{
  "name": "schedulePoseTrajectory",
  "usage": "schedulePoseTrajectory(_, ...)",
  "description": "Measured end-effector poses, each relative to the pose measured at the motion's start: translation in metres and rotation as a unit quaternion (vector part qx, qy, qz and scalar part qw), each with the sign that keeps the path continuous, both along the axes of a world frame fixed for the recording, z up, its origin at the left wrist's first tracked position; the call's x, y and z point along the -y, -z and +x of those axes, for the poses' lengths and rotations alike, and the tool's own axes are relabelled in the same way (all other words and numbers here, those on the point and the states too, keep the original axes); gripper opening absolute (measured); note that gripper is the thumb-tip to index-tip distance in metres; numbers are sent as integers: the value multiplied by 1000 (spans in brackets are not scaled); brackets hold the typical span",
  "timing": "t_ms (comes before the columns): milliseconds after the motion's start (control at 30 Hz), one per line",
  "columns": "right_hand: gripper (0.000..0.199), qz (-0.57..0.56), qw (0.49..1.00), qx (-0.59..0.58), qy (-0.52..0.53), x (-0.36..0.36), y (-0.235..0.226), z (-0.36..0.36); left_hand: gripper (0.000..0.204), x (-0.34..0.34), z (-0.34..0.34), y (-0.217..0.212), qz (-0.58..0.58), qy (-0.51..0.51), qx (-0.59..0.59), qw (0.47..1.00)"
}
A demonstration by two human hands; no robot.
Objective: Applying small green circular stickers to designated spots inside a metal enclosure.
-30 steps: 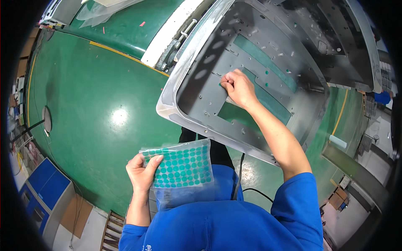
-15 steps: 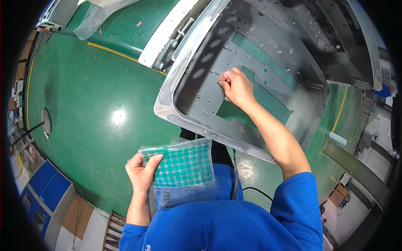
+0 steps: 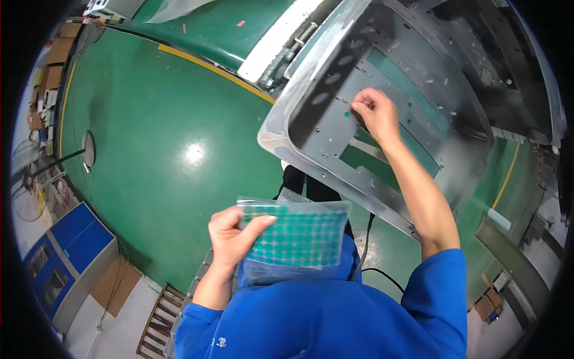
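Observation:
My left hand [image 3: 236, 236] grips a clear plastic sheet covered with rows of green round stickers [image 3: 293, 236], thumb on top, in front of my body. The sheet is slightly blurred. My right hand [image 3: 378, 113] reaches into a large grey metal housing [image 3: 278, 140] with rounded corners. Its thumb and fingers are curled together just above the inner panel [image 3: 326, 119], and no item shows between them. Just left of those fingertips, one green round sticker [image 3: 347, 113] lies on the panel. Further right, another green dot [image 3: 410, 105] shows on the panel.
The housing's panel has small holes, studs and rectangular openings. Behind it stands a green-topped table [image 3: 203, 30] with a white edge. A round-headed stand [image 3: 88, 149] is at left. At lower left are a blue-panelled cabinet [image 3: 78, 233] and a wooden slatted piece [image 3: 158, 320].
The whole view has shifted, so things appear further right. My right fingertips have drawn off the green sticker, which stays on the panel. The sheet in my left hand has tilted.

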State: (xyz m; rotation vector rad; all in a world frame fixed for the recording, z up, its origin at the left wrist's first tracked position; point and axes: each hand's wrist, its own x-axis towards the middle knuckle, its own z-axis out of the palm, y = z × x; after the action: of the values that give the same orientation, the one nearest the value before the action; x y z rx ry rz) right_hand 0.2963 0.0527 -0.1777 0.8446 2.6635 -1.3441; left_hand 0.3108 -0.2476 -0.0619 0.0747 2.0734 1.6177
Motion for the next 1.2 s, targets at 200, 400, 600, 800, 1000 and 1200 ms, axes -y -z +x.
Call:
schedulePoseTrajectory(200,13,-230,925,-104,-282,63,-142,51,13,-29,7,-2,70,88,-65,992)
schedulePoseTrajectory(400,12,-280,949,-66,-127,58,-151,95,12,-53,14,-5,54,186,-61,979)
schedulePoseTrajectory(600,10,-155,969,-160,-105,53,-146,121,11,-75,16,-4,67,220,-41,972)
schedulePoseTrajectory(800,13,99,946,-272,-148,52,-133,130,10,-88,17,0,49,228,4,972)
schedulePoseTrajectory(1000,4,-180,975,-124,-47,17,-117,117,10,-82,19,4,17,211,12,977)
schedulePoseTrajectory(1200,4,-108,977,87,-163,-34,-6,130,10,-42,16,12,-71,89,63,991)
